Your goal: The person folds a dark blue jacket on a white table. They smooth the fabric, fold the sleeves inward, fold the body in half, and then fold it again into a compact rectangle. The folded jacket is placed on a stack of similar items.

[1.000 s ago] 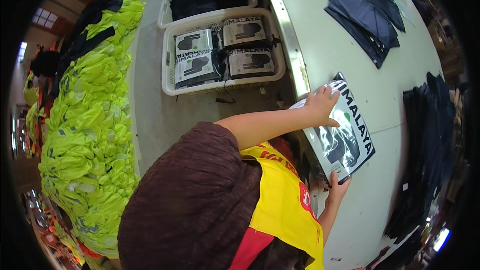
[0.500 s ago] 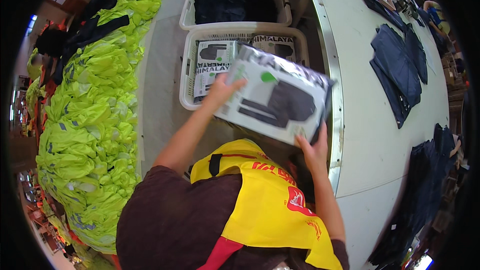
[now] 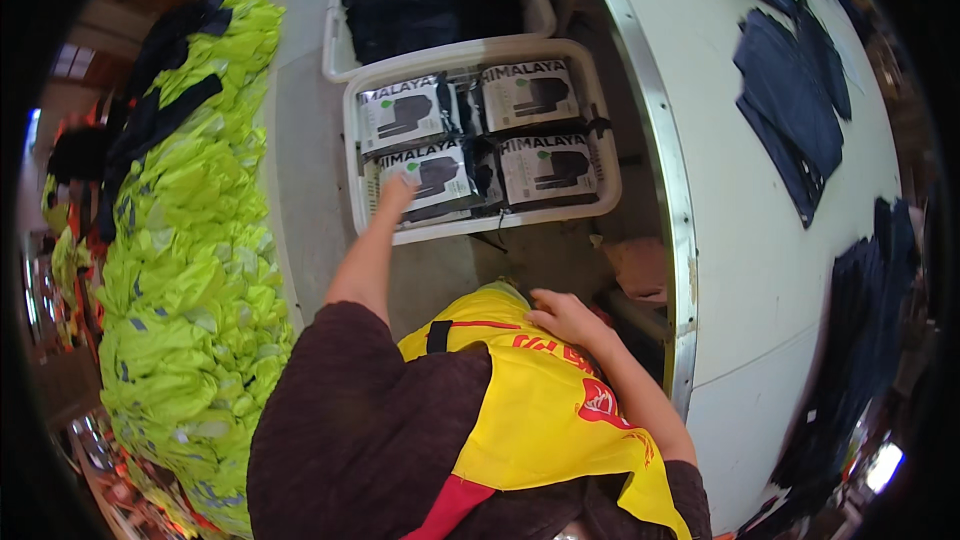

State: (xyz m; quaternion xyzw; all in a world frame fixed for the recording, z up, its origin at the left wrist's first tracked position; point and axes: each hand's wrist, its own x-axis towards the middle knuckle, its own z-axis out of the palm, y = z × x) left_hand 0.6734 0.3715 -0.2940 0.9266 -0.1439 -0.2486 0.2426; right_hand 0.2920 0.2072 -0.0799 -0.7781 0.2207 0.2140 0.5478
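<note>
Several flat, plastic-wrapped clothing packs lie face up in a white plastic crate (image 3: 352, 185), each printed with a dark garment and a small green mark. My left hand (image 3: 400, 190) reaches over the crate's near wall and touches the near-left pack (image 3: 440, 178), its fingers stretched over the face without gripping. The near-right pack (image 3: 547, 168) lies beside it, with the far-left pack (image 3: 400, 112) and far-right pack (image 3: 528, 93) behind. Low in front of my yellow apron (image 3: 530, 380), my right hand (image 3: 565, 318) is empty, its fingers loosely apart.
A second white crate (image 3: 335, 45) holding dark clothes (image 3: 430, 0) stands behind. Bright yellow-green garments (image 3: 190, 310) form a tall heap on the left. Along the right runs a metal-edged white table (image 3: 750, 290) bearing folded navy trousers (image 3: 790, 100).
Both hands have let go of the pack they held above the crate. The near-right pack now shows in the crate. My right hand has drawn back toward the apron.
</note>
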